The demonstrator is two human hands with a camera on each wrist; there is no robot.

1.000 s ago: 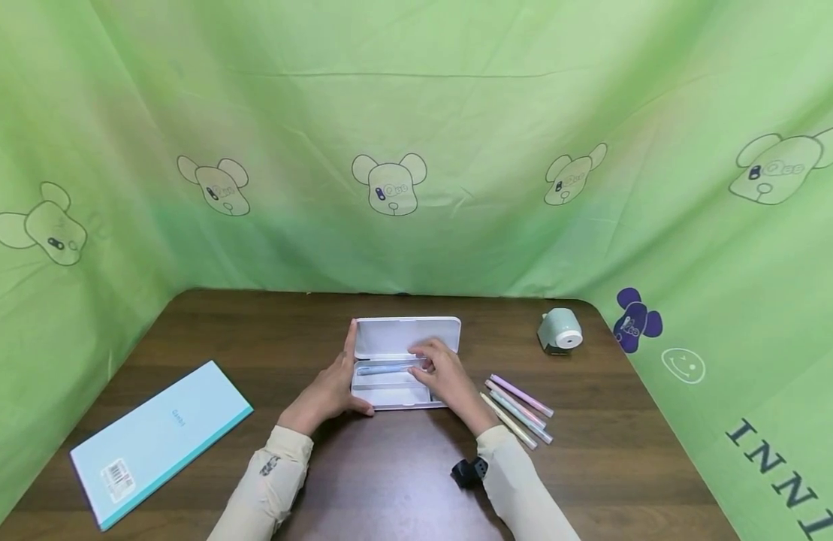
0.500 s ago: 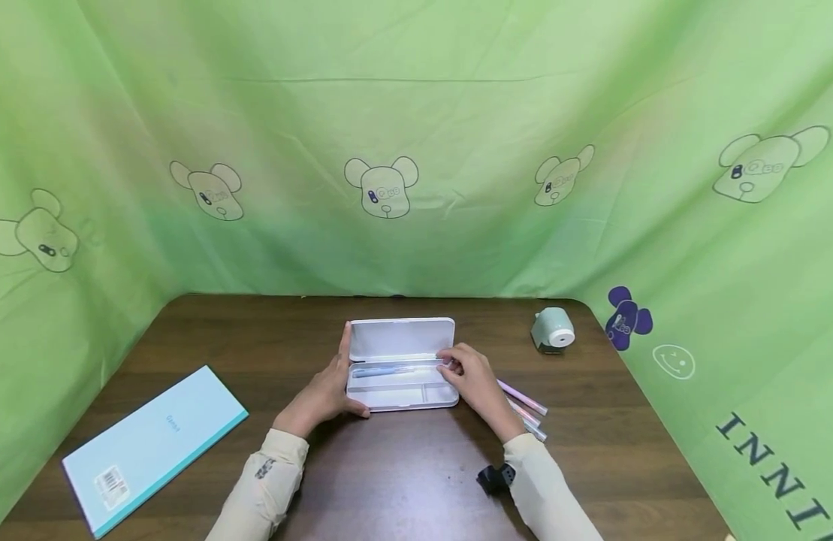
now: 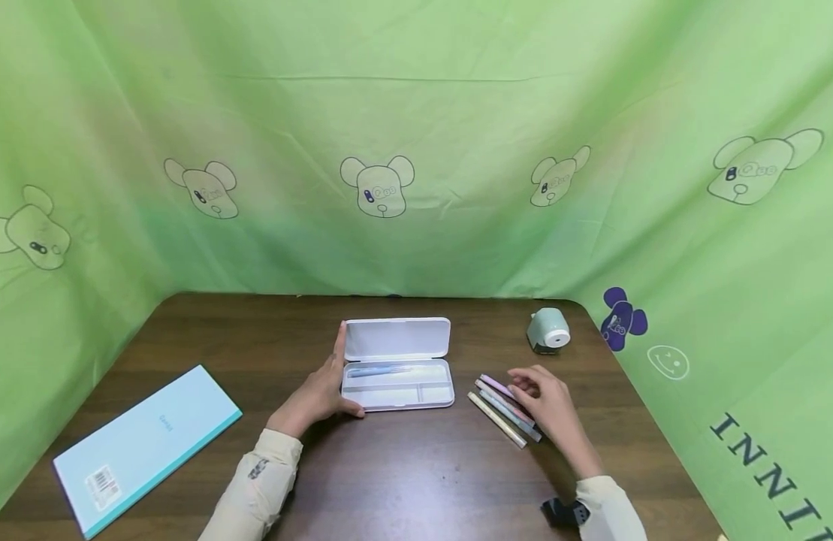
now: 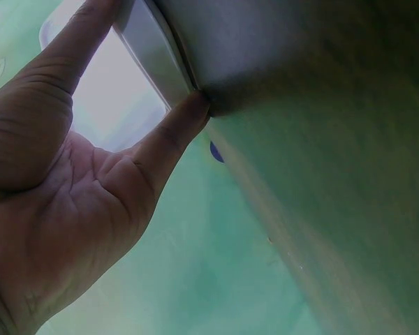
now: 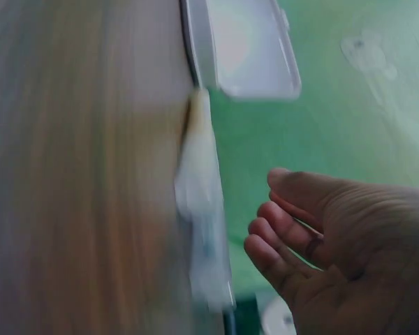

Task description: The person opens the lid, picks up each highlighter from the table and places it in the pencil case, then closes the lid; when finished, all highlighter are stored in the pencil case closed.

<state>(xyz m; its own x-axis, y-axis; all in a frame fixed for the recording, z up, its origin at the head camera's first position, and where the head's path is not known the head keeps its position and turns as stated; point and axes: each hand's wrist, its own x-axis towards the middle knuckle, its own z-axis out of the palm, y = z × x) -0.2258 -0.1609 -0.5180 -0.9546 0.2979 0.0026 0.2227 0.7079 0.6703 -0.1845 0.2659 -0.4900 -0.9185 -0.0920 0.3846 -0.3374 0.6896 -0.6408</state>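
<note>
While my left hand, fingers spread, touches the case's left end, my right hand hovers by the pens, fingers loosely bent.

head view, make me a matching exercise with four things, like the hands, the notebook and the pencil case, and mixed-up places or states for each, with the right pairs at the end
Column one
1. pencil case
2. left hand
3. right hand
4. notebook

Column two
A. close to the loose pens, holding nothing
B. pale blue, lying at the far left
C. open, with a blue pen inside
D. touching the pencil case at its left end

Right pairs: 1-C, 2-D, 3-A, 4-B
</note>
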